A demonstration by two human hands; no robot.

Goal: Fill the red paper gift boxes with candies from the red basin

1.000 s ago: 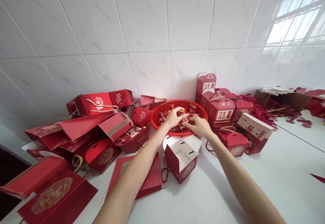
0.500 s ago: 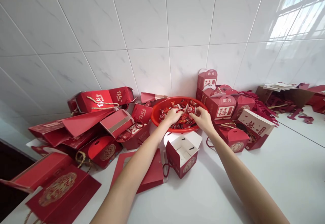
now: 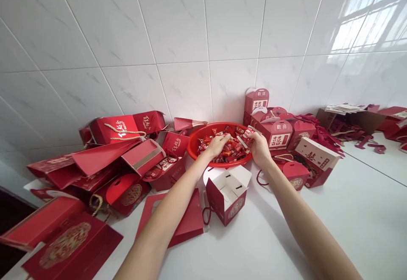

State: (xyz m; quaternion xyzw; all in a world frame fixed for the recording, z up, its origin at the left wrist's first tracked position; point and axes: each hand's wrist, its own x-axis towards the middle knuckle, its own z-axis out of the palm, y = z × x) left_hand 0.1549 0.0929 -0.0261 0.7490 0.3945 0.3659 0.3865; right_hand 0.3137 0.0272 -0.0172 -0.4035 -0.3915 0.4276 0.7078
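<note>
A red plastic basin (image 3: 192, 149) full of wrapped candies (image 3: 233, 148) stands against the wall. Inside its left half, my left hand (image 3: 218, 145) is closed among the candies, and whatever its fingers pinch is hidden. Over the right rim, my right hand (image 3: 259, 148) grips a red and white candy packet (image 3: 247, 134) between thumb and fingers. In front of the basin, between my forearms, an open gift box (image 3: 227, 201) stands upright with its white flaps spread and a dark red cord at its left. Its visible white floor holds nothing.
Left of my arm, red gift boxes (image 3: 76, 237) lie in a heap, and a flat red box (image 3: 187, 225) lies partly under my forearm. Folded boxes (image 3: 277, 134) stand at the right beside an open-lidded one (image 3: 321, 163). Farther right are dark red ribbons (image 3: 321, 134) and a cardboard box (image 3: 365, 120).
My right hand has lifted slightly and moved right, to the basin's rim, with the packet in it. My left hand has stayed among the candies. The view has shifted a little.
</note>
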